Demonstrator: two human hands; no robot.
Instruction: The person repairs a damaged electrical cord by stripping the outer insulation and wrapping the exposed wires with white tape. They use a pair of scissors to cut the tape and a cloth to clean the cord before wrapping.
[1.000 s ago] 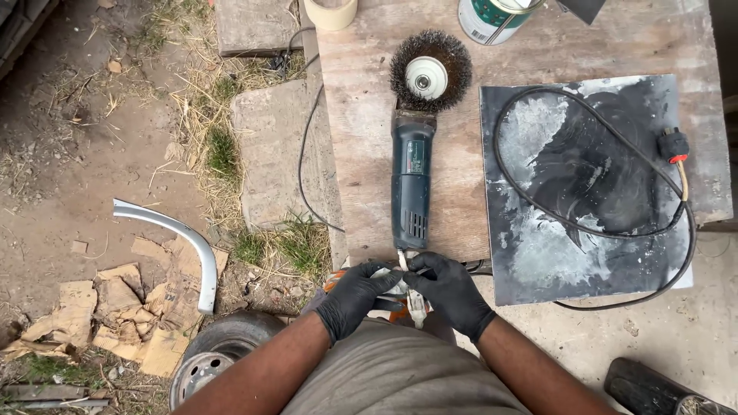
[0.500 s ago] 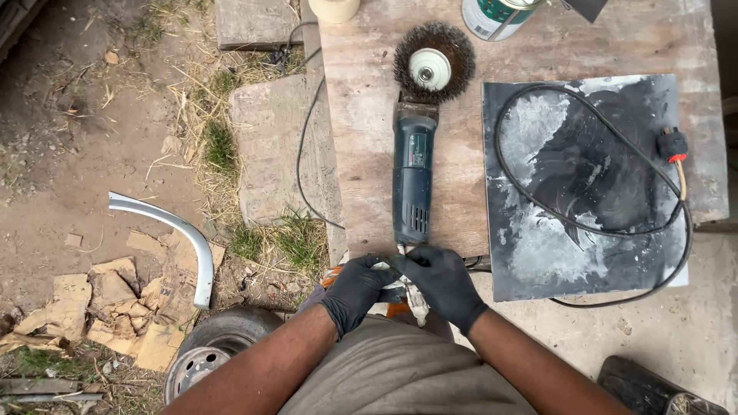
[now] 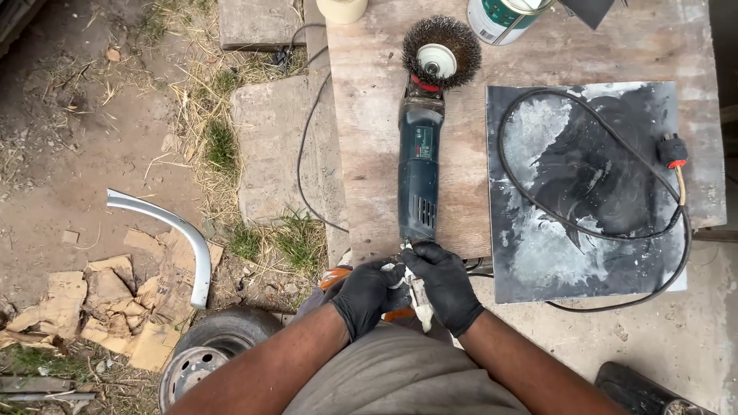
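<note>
An angle grinder (image 3: 420, 173) lies flat on a worn wooden tabletop (image 3: 369, 131), its dark blue body running lengthwise toward the person and its wire cup brush (image 3: 441, 52) at the far end. Just at the grinder's near end, past the table's edge, two black-gloved hands meet. The left hand (image 3: 367, 296) is curled closed around a small pale object (image 3: 419, 296), partly white and too hidden to identify. The right hand (image 3: 444, 286) pinches the same object from the other side, its fingers folded narrow, the fingertips almost touching the grinder's tail.

To the right of the grinder sits a dark metal sheet (image 3: 584, 192), scuffed grey in patches, with a black cable (image 3: 538, 211) looped over it ending in a red-and-black plug (image 3: 671, 151). Beyond the brush stands a green and white can (image 3: 503, 19). Well left of the grinder, on the dirt, lie a curved silver trim piece (image 3: 173, 230), torn cardboard (image 3: 100, 303) and a wheel with its tyre (image 3: 211, 350).
</note>
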